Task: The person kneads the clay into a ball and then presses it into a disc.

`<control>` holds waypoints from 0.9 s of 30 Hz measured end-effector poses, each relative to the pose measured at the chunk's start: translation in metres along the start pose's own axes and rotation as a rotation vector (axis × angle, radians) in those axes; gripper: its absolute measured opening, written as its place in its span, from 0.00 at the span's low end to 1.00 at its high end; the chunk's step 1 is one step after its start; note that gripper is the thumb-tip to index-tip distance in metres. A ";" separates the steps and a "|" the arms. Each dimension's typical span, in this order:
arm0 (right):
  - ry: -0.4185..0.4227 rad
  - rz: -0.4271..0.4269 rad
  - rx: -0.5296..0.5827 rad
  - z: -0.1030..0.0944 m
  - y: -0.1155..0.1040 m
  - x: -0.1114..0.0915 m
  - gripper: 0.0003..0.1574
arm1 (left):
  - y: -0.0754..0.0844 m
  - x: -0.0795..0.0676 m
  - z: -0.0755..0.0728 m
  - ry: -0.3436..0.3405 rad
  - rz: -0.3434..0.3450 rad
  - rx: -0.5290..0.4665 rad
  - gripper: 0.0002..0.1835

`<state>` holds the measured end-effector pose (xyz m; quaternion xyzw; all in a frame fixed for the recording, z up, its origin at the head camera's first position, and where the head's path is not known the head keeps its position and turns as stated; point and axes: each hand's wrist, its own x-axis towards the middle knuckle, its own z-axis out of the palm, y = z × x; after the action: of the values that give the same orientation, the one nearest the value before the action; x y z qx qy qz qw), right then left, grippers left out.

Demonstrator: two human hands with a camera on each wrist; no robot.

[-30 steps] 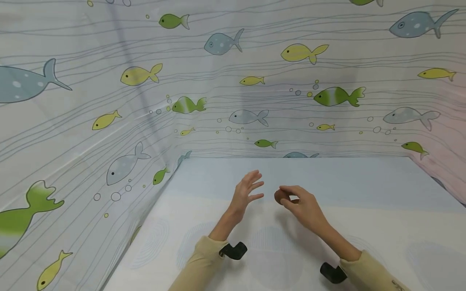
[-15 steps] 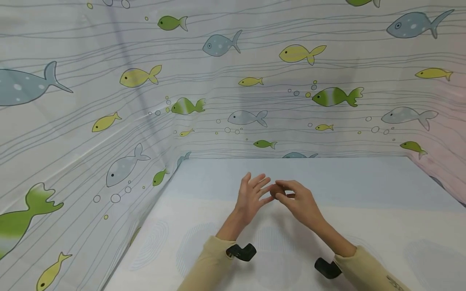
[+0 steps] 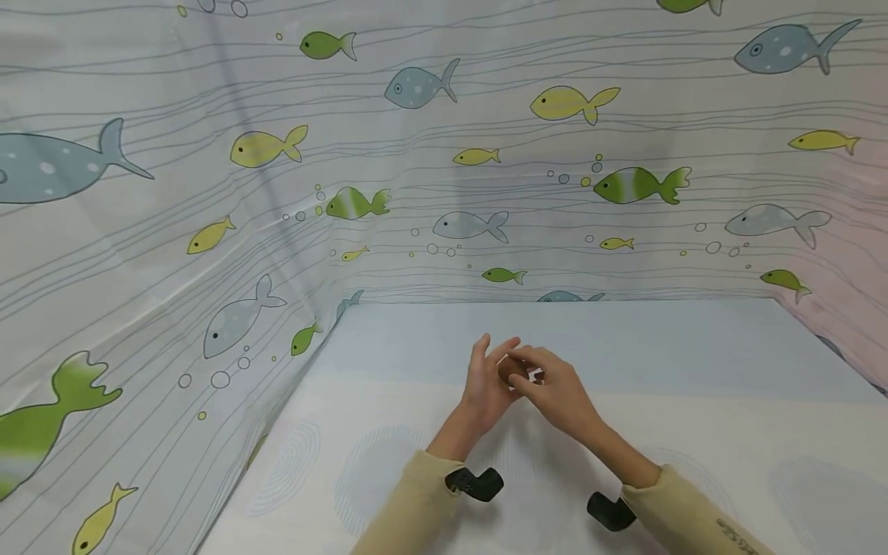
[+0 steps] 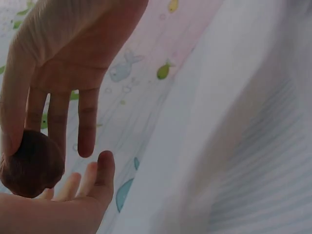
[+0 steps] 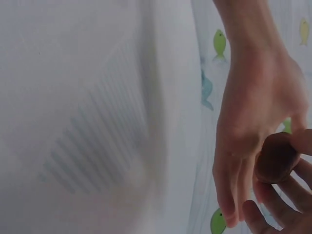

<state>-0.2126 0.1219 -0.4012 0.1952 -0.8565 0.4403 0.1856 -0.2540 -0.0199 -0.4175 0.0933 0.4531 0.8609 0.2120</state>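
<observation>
A dark brown, roundish lump (image 3: 511,371) is pinched between the thumb and fingers of my right hand (image 3: 560,393). It sits right at the palm of my left hand (image 3: 483,391), whose fingers are extended and relaxed, pointing up and away. The left wrist view shows the lump (image 4: 33,165) smooth and nearly black, with a small bump low on its side. There, the right hand (image 4: 73,63) comes from above and the left hand (image 4: 53,212) lies beneath. In the right wrist view the lump (image 5: 278,158) overlaps the left hand (image 5: 261,107).
Both hands are raised over a white and pale blue table (image 3: 687,347) printed with faint circles. Fish-patterned sheeting (image 3: 416,169) hangs behind and to the left. Black wrist cameras (image 3: 475,483) stick out from the beige sleeves (image 3: 409,501).
My right hand has moved left with the brown lump, and my left hand has moved right with its palm turning more upward. The gap between them has closed.
</observation>
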 end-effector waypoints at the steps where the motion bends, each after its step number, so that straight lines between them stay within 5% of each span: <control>1: -0.006 -0.003 0.000 0.001 0.000 -0.001 0.23 | 0.000 0.000 0.001 -0.003 0.004 -0.005 0.42; 19: -0.028 0.066 0.067 0.021 -0.014 -0.015 0.31 | -0.004 0.005 0.003 0.023 0.031 0.089 0.40; 27: -0.076 0.250 0.220 0.022 -0.027 -0.018 0.33 | -0.006 0.006 0.003 0.015 0.074 0.223 0.39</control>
<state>-0.1875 0.0924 -0.4037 0.1225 -0.8272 0.5433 0.0745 -0.2569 -0.0120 -0.4208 0.1267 0.5438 0.8130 0.1649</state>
